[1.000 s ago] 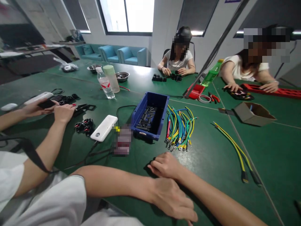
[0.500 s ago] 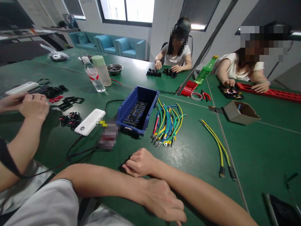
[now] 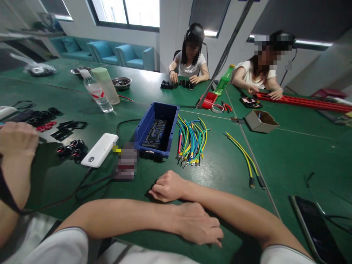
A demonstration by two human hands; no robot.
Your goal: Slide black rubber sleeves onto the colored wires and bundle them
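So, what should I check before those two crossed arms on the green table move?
1. Right hand holding nothing: cannot tell, it's curled palm-down.
2. Left hand away from the right forearm: not ok, it lies close beside it.
3. Bin standing upright: ok.
4. Black tubes inside the bin: ok.
5. Coloured wires all in one bunch: not ok, two yellow-green ones lie apart.
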